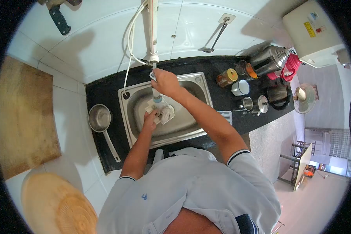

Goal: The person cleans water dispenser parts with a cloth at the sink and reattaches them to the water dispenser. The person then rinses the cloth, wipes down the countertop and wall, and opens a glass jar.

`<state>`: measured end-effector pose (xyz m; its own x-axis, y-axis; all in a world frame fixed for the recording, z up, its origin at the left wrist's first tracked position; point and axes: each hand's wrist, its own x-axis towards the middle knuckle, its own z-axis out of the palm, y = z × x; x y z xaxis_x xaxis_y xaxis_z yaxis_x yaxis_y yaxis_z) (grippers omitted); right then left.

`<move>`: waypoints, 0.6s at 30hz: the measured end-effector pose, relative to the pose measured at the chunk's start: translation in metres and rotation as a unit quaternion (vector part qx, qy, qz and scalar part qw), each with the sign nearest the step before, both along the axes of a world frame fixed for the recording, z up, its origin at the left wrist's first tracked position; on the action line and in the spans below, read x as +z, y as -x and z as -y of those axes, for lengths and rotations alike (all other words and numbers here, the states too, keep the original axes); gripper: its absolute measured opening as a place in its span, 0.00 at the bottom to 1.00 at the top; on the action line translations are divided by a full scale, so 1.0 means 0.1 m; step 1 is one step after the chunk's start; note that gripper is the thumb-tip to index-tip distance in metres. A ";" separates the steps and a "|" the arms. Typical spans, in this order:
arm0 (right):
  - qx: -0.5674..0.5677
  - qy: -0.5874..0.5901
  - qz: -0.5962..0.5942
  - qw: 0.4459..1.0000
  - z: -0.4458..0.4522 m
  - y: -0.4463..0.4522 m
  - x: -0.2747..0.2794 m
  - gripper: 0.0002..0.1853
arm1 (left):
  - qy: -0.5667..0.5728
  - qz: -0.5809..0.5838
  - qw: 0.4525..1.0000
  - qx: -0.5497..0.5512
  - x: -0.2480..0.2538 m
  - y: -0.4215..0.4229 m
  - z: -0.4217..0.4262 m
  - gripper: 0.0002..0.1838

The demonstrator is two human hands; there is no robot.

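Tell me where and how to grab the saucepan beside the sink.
Best by the saucepan's long handle, probably, coming from the wearer's side: it juts from the round bowl toward the body, its end near the counter's front edge.

Faucets [155, 91]: one
Sinks [183, 127]: one
White pieces in the sink [165, 114]: number unclear
Long-handled pans [100, 118]: one
Wooden boards [27, 117]: two, one rectangular, one round
Black-handled knives [59, 19]: one
Hanging ladles [216, 38]: one
Yellow-lidded jars [227, 78]: one
White mugs [241, 88]: one
Wall sockets [227, 18]: one
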<state>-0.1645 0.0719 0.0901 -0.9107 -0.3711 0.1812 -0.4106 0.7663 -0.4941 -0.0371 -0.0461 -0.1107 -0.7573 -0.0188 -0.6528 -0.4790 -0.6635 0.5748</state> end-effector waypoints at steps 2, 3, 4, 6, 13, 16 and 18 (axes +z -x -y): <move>-0.024 -0.040 0.057 0.997 0.03 -0.04 0.09 0.17 | -0.004 0.000 1.000 -0.002 0.05 0.01 -0.03 0.20; -0.026 -0.040 0.057 0.997 0.05 -0.06 0.07 0.17 | -0.007 0.002 1.000 -0.003 0.04 0.01 -0.05 0.19; -0.047 -0.033 0.078 0.995 0.10 -0.07 0.04 0.18 | -0.007 0.002 1.000 -0.004 0.02 0.01 -0.07 0.19; -0.068 -0.027 0.099 0.992 0.17 -0.08 -0.01 0.19 | -0.009 -0.007 1.000 0.025 0.01 0.00 -0.10 0.19; -0.125 0.093 0.104 0.982 0.28 -0.11 -0.10 0.25 | -0.012 -0.012 0.999 0.034 0.02 -0.04 -0.09 0.19; -0.131 0.147 0.091 0.976 0.24 -0.14 -0.12 0.25 | -0.008 -0.018 0.999 0.039 0.05 -0.03 -0.10 0.19; -0.126 0.189 0.071 0.971 0.13 -0.17 -0.19 0.24 | -0.014 -0.027 0.999 0.032 0.08 0.00 -0.10 0.19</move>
